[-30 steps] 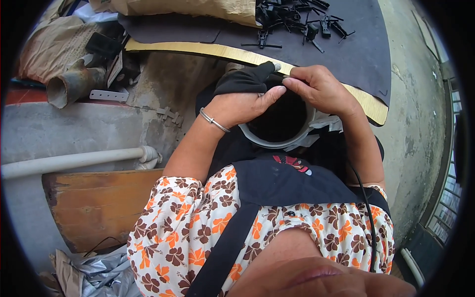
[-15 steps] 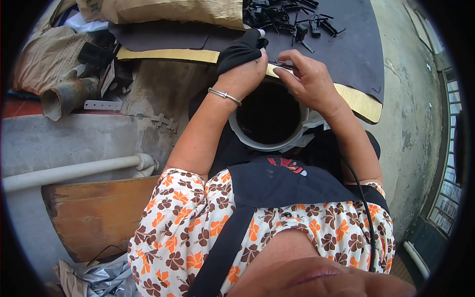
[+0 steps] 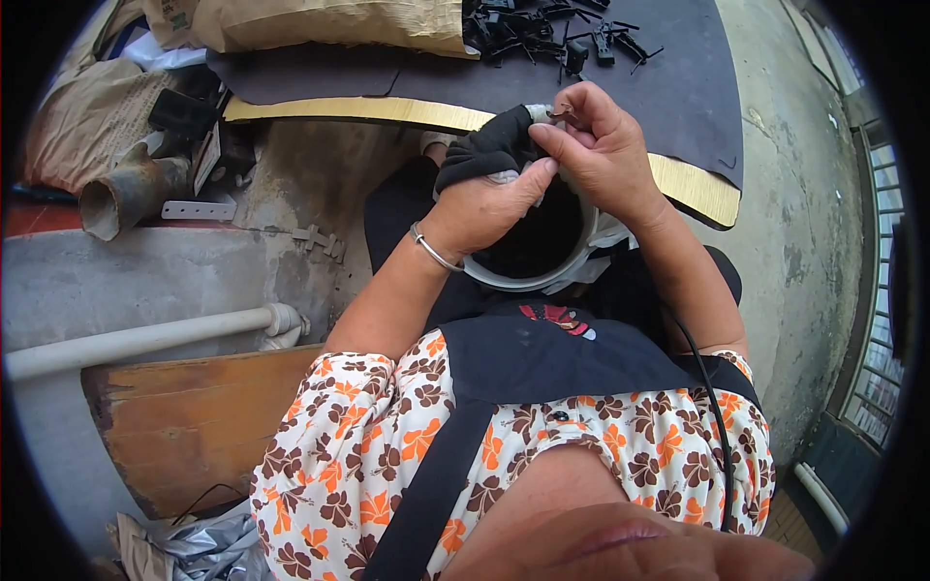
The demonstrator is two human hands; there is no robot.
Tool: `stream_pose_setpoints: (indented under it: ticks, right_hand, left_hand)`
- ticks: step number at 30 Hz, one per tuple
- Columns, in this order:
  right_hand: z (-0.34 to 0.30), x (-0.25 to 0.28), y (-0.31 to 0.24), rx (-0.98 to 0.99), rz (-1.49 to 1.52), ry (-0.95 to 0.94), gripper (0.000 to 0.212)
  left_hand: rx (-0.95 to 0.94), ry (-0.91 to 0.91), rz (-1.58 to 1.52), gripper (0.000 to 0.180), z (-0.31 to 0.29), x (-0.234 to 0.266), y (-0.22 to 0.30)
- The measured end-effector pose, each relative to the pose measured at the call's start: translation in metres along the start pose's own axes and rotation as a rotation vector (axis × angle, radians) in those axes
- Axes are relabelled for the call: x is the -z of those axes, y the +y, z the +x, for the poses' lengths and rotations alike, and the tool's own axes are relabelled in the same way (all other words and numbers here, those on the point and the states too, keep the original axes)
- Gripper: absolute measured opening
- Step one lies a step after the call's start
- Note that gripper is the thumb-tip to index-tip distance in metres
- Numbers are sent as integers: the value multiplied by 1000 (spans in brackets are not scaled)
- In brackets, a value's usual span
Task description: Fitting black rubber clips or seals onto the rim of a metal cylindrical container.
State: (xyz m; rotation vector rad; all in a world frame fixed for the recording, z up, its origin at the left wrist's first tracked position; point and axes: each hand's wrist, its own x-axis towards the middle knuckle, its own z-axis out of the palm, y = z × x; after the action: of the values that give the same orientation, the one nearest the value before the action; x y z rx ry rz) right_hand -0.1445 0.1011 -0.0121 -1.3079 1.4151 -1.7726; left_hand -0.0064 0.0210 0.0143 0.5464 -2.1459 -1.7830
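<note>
Over the near table edge, my two hands meet above a white bucket (image 3: 528, 284) with a dark interior. My left hand (image 3: 487, 184) wears a black glove over its fingers, with a pale fingertip; the thumb is bare. Its fingers are curled closed, and what they hold, if anything, is hidden. Thumb and forefinger of my right hand (image 3: 612, 150) pinch a small dark piece (image 3: 562, 112) beside the gloved fingertips; its kind is too small to make out. Beyond the hands, several small black plastic parts with thin arms (image 3: 603, 44) lie heaped on the table.
The dark-topped table (image 3: 659, 107) has a gold-coloured front edge. A brown paper sack (image 3: 339, 24) lies across its far left. On the left are a rusty pipe piece (image 3: 121, 198), a white pipe (image 3: 145, 339) and a wooden board (image 3: 213, 416). A black cable (image 3: 712, 416) hangs along my right side.
My left hand has come nearer and to the right, its gloved fingers now up against my right fingers. My right hand has risen slightly, and the pinched piece shows more clearly.
</note>
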Motion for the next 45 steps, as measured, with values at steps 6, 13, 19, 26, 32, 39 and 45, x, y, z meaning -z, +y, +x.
stream_pose_setpoints:
  ticks: [6, 13, 19, 26, 32, 39, 45]
  right_hand:
    - [6, 17, -10, -96, -164, -202, 15]
    - [2, 9, -16, -32, -432, -242, 23]
    - [-1, -1, -7, -10, -379, -145, 24]
    - [1, 19, -5, -183, -192, -348, 15]
    - [3, 27, -8, -133, -199, -296, 11]
    - [4, 22, -6, -178, 0, -256, 9]
    - [3, 22, -15, -158, -68, -297, 16]
  left_hand:
    - [-285, 229, 194, 31, 4, 1, -21]
    - [-513, 254, 409, 31, 9, 1, -24]
    - [-537, 289, 525, 33, 10, 0, -21]
    - [-215, 153, -116, 36, 4, 17, -9]
    - [-111, 164, -342, 44, 7, 19, -9]
    - [-23, -46, -417, 34, 6, 6, -11]
    - [-189, 65, -153, 26, 6, 1, -8]
